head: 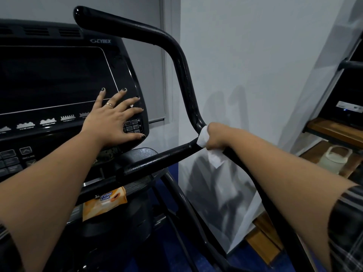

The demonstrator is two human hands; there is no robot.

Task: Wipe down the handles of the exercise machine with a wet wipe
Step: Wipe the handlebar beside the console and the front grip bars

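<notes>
The black right handle [182, 75] of the exercise machine rises from a joint at centre right and curves up and left to its end at the top. My right hand [216, 137] grips that joint with a white wet wipe [203, 137] wrapped round the bar; a loose end of the wipe hangs below my fist. A lower black bar [157, 163] runs from the joint down to the left. My left hand [115, 118] rests flat, fingers spread, on the lower right corner of the dark console [59, 79].
An orange pack of wipes [104, 203] lies on the machine's tray below the console. A white wall [245, 65] stands close behind the handle. Wooden steps [334, 132] and a white slipper [335, 158] are at the right. The floor is blue.
</notes>
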